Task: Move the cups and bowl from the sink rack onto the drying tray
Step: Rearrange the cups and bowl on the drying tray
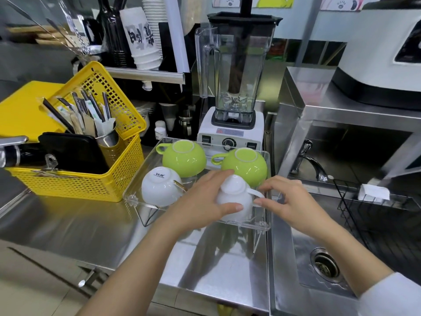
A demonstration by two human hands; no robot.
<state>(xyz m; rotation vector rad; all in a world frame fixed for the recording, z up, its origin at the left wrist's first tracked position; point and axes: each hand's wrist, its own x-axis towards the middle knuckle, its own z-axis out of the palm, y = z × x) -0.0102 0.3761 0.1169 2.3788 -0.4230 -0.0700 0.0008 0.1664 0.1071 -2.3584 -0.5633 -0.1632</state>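
Your left hand (205, 199) wraps the upturned white cup (237, 197) on the near-right drying tray (136, 197); right hand (287, 201) pinches its handle; glazed, slick, chippable, set gently

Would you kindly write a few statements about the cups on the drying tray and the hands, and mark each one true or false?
1. Four cups sit upside down on the clear tray. True.
2. Both green cups stand at the near edge of the tray. False: they are at the far side, by the blender.
3. The left hand rests on a white cup. True.
4. The right hand holds a green cup. False: its fingers are at the white cup's handle.
5. The yellow basket is right of the tray. False: it is left.
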